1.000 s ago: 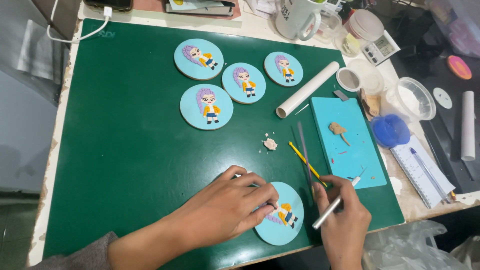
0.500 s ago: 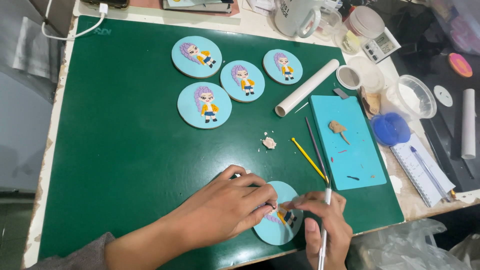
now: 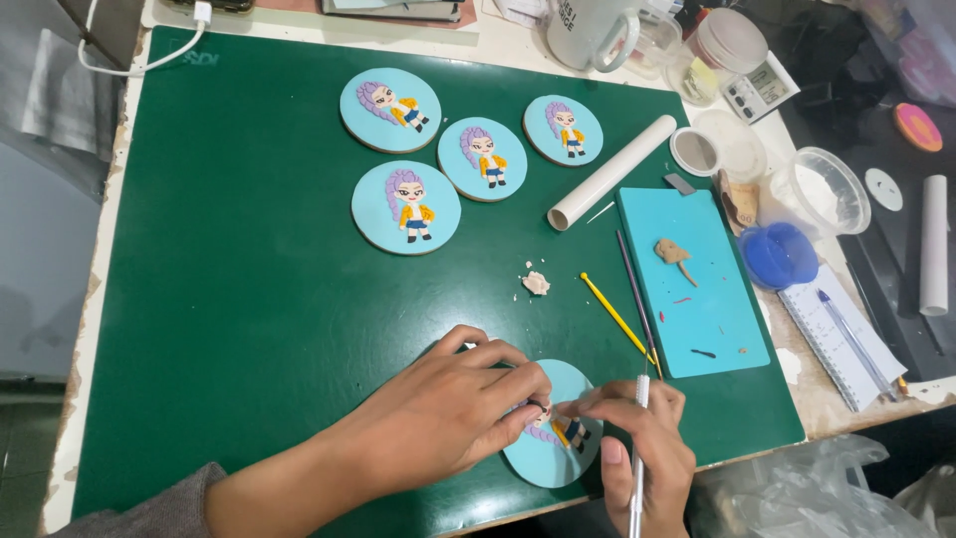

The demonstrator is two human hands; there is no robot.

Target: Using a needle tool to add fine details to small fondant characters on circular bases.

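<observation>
Hands meet over a blue disc (image 3: 554,460) at the green mat's (image 3: 249,299) near edge. Left hand (image 3: 453,418) pinches at the figure on it; right hand (image 3: 637,438) grips a thin tool (image 3: 638,468). Four finished discs (image 3: 405,206) lie well apart, farther up.

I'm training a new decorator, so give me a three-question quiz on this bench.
1. How many finished blue round plaques lie at the top of the green mat?
2. True or false: the white rolling pin lies on the turquoise board.
3. Which hand holds the slim white tool: A left hand, B right hand?

Key: 1. Four. 2. False, it lies on the green mat beside it. 3. B.
</observation>
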